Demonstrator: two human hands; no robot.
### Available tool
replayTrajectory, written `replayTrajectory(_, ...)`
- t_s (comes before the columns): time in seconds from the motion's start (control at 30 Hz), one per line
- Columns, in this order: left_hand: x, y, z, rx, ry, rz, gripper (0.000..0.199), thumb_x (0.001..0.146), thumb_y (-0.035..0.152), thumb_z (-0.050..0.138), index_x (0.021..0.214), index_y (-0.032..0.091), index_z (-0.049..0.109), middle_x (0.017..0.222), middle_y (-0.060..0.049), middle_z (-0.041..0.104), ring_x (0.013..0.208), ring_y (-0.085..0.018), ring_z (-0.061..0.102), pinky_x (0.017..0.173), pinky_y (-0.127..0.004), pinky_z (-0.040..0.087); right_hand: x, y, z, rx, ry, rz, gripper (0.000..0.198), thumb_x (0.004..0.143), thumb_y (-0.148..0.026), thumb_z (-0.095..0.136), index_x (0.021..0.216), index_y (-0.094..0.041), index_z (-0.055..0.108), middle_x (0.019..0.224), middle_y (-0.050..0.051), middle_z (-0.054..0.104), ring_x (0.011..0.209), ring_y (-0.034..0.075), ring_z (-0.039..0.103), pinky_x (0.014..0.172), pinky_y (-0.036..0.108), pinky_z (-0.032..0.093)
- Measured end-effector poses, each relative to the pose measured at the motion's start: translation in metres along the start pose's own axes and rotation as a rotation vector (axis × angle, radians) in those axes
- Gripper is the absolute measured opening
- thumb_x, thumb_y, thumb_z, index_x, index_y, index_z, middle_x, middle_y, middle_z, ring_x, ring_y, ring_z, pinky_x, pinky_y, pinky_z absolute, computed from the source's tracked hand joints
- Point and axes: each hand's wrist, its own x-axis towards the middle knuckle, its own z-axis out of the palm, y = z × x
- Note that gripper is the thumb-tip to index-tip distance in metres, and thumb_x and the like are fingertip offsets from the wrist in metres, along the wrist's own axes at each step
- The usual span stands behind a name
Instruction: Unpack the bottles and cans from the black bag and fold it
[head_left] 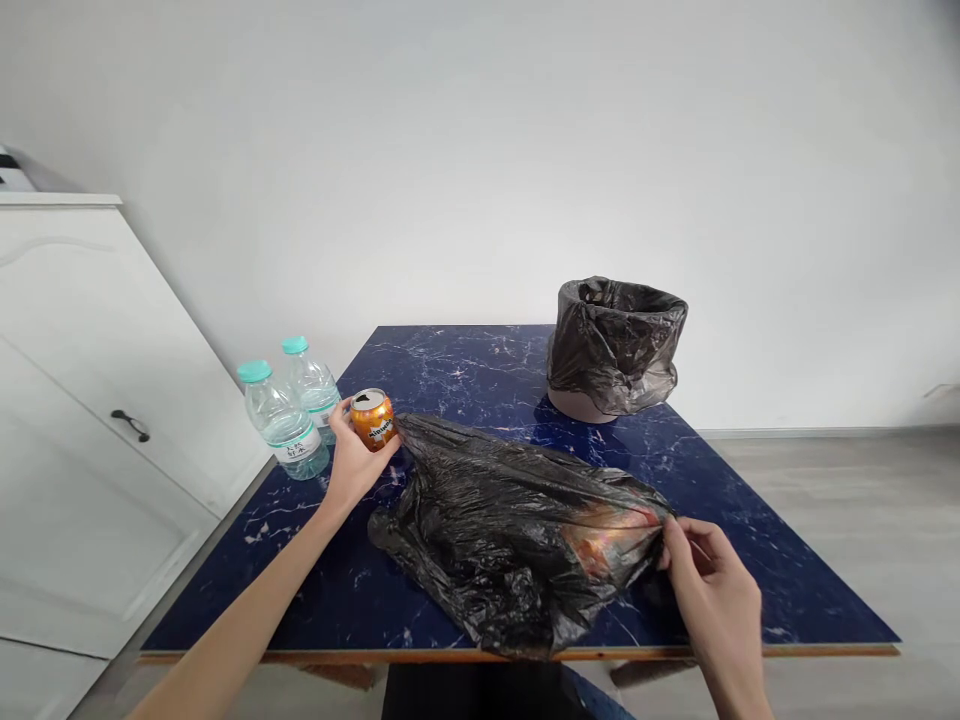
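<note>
Hands work on one blue marble table (465, 365). One black bag (502, 520) lies flat on it, its right edge pinched by the right hand (709, 580). One bag-lined bin (613, 345) stands behind. Two water bottles (283, 420) stand at the left edge. Left hand (351, 462) grips one orange can (373, 418).

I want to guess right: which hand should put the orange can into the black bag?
Probably the left hand: it already grips the orange can beside the black bag, while the right hand pinches the bag's edge.
</note>
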Motion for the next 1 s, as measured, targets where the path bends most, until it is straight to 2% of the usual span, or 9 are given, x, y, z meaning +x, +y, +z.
replayTrajectory(0.1, -0.014, 0.013, -0.001, 0.190, 0.145, 0.290, 0.092, 0.079, 0.030, 0.085, 0.151, 0.020, 0.030, 0.161, -0.024, 0.035, 0.157, -0.040, 0.035, 0.129, -0.059, 0.032, -0.003, -0.004, 0.000, 0.005, 0.014, 0.004, 0.058, 0.083, -0.081, 0.068, 0.091, -0.023, 0.067, 0.068, 0.000, 0.063, 0.068, 0.020, 0.062, 0.067, 0.029, 0.046)
replayTrajectory(0.17, -0.023, 0.020, -0.003, 0.362, 0.211, 0.548, 0.077, 0.085, 0.026, 0.080, 0.147, 0.018, 0.035, 0.155, -0.025, 0.038, 0.155, -0.041, 0.036, 0.128, -0.061, 0.033, -0.004, -0.005, 0.001, 0.015, 0.013, 0.011, 0.058, 0.082, -0.081, 0.068, 0.090, -0.024, 0.067, 0.068, -0.001, 0.063, 0.069, 0.020, 0.061, 0.069, 0.030, 0.046)
replayTrajectory(0.27, -0.033, 0.027, -0.003, 0.478, 0.052, 0.734, 0.045, 0.096, 0.020, 0.067, 0.136, 0.022, 0.046, 0.135, -0.016, 0.057, 0.134, -0.032, 0.058, 0.116, -0.051, 0.047, -0.001, 0.000, 0.001, 0.027, 0.004, 0.021, 0.058, 0.081, -0.081, 0.069, 0.090, -0.024, 0.066, 0.069, -0.001, 0.063, 0.070, 0.020, 0.062, 0.070, 0.030, 0.046)
replayTrajectory(0.33, -0.035, 0.028, 0.000, 0.519, -0.110, 0.732, 0.029, 0.100, 0.018, 0.059, 0.128, 0.025, 0.054, 0.121, -0.009, 0.067, 0.115, -0.026, 0.068, 0.106, -0.042, 0.053, 0.001, 0.003, 0.000, 0.026, -0.014, 0.033, 0.059, 0.080, -0.082, 0.069, 0.091, -0.024, 0.066, 0.070, 0.000, 0.064, 0.071, 0.021, 0.062, 0.071, 0.030, 0.046)
replayTrajectory(0.4, -0.034, 0.024, 0.005, 0.563, -0.192, 0.686, 0.022, 0.102, 0.019, 0.054, 0.123, 0.024, 0.059, 0.115, -0.008, 0.071, 0.103, -0.024, 0.071, 0.098, -0.040, 0.054, 0.002, 0.004, 0.000, 0.020, -0.026, 0.042, 0.060, 0.079, -0.082, 0.069, 0.091, -0.024, 0.067, 0.070, 0.000, 0.064, 0.071, 0.021, 0.063, 0.070, 0.030, 0.046)
replayTrajectory(0.53, -0.025, 0.009, 0.009, 0.627, -0.194, 0.543, 0.024, 0.101, 0.023, 0.049, 0.122, 0.019, 0.059, 0.112, -0.012, 0.071, 0.094, -0.028, 0.071, 0.089, -0.045, 0.053, 0.000, 0.000, 0.001, 0.012, -0.005, 0.028, 0.059, 0.079, -0.082, 0.068, 0.089, -0.024, 0.066, 0.069, -0.001, 0.062, 0.069, 0.020, 0.061, 0.069, 0.030, 0.046)
replayTrajectory(0.63, -0.019, -0.002, 0.007, 0.637, -0.177, 0.450, 0.026, 0.100, 0.027, 0.049, 0.123, 0.018, 0.056, 0.110, -0.013, 0.069, 0.098, -0.031, 0.071, 0.090, -0.047, 0.053, -0.002, -0.004, 0.001, 0.004, -0.007, 0.023, 0.060, 0.079, -0.082, 0.068, 0.090, -0.024, 0.066, 0.069, 0.000, 0.064, 0.070, 0.021, 0.063, 0.070, 0.030, 0.047)
replayTrajectory(0.73, -0.016, -0.009, 0.005, 0.629, -0.165, 0.384, 0.029, 0.099, 0.031, 0.050, 0.125, 0.019, 0.054, 0.119, -0.015, 0.068, 0.110, -0.034, 0.070, 0.096, -0.051, 0.053, -0.001, -0.004, 0.001, -0.013, -0.010, 0.023, 0.061, 0.078, -0.083, 0.067, 0.090, -0.024, 0.066, 0.068, 0.001, 0.065, 0.070, 0.022, 0.064, 0.070, 0.031, 0.048)
replayTrajectory(1.0, -0.009, -0.013, 0.004, 0.526, -0.199, 0.287, 0.036, 0.097, 0.039, 0.051, 0.125, 0.017, 0.055, 0.128, -0.020, 0.067, 0.127, -0.039, 0.065, 0.110, -0.059, 0.050, -0.001, -0.004, 0.000, -0.027, -0.016, 0.022, 0.058, 0.081, -0.081, 0.066, 0.090, -0.024, 0.067, 0.069, 0.001, 0.065, 0.071, 0.022, 0.064, 0.069, 0.031, 0.046)
